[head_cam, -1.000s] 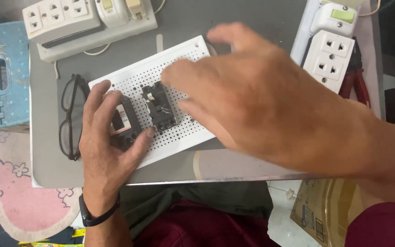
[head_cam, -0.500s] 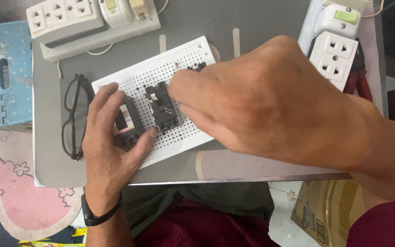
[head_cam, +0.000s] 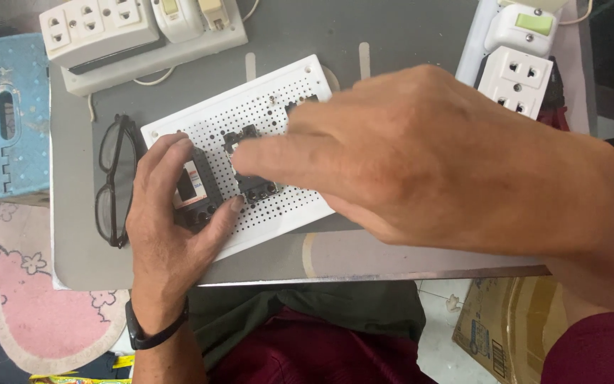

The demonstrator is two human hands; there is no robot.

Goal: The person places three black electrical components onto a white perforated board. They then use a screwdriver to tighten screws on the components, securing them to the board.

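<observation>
Black plastic under both sets of fingers: the left hand lies flat on the white perforated board, fingers lightly curled around the left breaker, thumb tip touching the board just below the second breaker. The right hand reaches across from the right, index finger stretched out and pressing on top of that second breaker, the other fingers loosely together behind it; it pinches nothing that I can see. Beside the board lie folded glasses, with a socket strip at the far edge of the grey table. As I judge it, a sideways push from that one finger could tilt the breaker or skid the board if the left hand eases. Half a second ago the right hand's fingers were bunched over the breaker; now the index finger is extended and the knuckles have drawn back to the right
</observation>
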